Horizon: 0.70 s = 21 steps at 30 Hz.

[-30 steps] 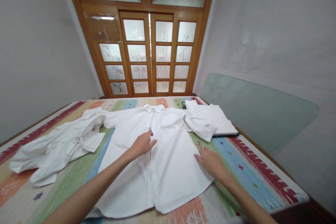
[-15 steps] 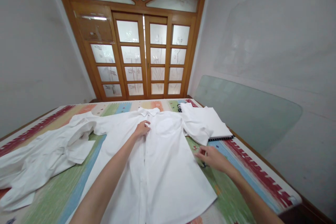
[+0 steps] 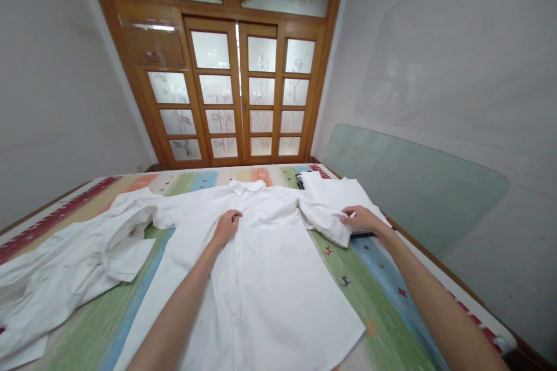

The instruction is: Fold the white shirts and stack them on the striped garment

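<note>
A white button-up shirt (image 3: 270, 278) lies spread front side up, its collar (image 3: 247, 186) toward the far edge. My left hand (image 3: 227, 226) rests at the front placket below the collar, fingers closed on the cloth there. My right hand (image 3: 360, 218) pinches the edge of the short right-side sleeve (image 3: 326, 221), which is stretched out sideways. Behind that hand sits a folded white stack (image 3: 343, 191) with black edging; the sleeve partly covers it.
Another white garment (image 3: 73, 266) lies crumpled at the left, touching the shirt's left sleeve. Underneath is a striped, patterned cover (image 3: 378, 301). A pale green panel (image 3: 418, 185) stands against the right wall. Wooden glazed doors (image 3: 239, 93) are at the back.
My right hand has moved up and right from beside the shirt to the sleeve edge and taken hold of it. My left hand has shifted slightly down and left along the shirt front.
</note>
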Available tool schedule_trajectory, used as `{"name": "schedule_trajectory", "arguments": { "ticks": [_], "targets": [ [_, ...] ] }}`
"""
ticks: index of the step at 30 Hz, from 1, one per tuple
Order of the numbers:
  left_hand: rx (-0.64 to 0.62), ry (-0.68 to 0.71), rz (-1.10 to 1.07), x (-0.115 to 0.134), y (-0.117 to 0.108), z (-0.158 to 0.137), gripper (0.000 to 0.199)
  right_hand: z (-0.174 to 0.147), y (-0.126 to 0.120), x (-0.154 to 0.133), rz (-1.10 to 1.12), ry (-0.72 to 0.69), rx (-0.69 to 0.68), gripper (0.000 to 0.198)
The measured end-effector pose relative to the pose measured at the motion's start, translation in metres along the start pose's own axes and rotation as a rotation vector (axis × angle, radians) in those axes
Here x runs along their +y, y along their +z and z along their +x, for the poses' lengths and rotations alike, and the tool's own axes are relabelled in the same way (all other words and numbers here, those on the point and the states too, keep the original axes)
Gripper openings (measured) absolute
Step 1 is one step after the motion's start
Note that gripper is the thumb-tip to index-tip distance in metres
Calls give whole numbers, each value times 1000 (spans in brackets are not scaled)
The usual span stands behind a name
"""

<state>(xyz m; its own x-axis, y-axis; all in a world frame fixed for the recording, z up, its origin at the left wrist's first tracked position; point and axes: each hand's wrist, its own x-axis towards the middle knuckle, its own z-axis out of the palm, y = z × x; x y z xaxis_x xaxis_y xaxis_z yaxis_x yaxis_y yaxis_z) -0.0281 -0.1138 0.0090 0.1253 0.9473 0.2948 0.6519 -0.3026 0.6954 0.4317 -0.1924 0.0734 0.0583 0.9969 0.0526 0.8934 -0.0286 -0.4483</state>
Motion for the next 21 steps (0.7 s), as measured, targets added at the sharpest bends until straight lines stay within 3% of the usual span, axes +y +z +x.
{"name": "schedule_trajectory", "arguments": {
  "ticks": [2, 7, 12, 16, 21],
  "targets": [
    [10, 25, 4, -2, 3, -3, 25, 7, -11, -6, 87, -45, 25, 24],
    [1, 34, 10, -3, 3, -2, 25, 23, -45, -35, 426, -103, 269, 40],
    [0, 28, 22, -3, 4, -2, 25, 43, -74, -66, 541, -88, 323, 46],
    [-8, 48, 31, -4, 5, -2, 26, 60, -106, -88, 308, -75, 342, 42],
    [-7, 54, 52, -5, 6, -2, 37, 69, -133, -103, -319, -19, 389, 32]
  ]
}}
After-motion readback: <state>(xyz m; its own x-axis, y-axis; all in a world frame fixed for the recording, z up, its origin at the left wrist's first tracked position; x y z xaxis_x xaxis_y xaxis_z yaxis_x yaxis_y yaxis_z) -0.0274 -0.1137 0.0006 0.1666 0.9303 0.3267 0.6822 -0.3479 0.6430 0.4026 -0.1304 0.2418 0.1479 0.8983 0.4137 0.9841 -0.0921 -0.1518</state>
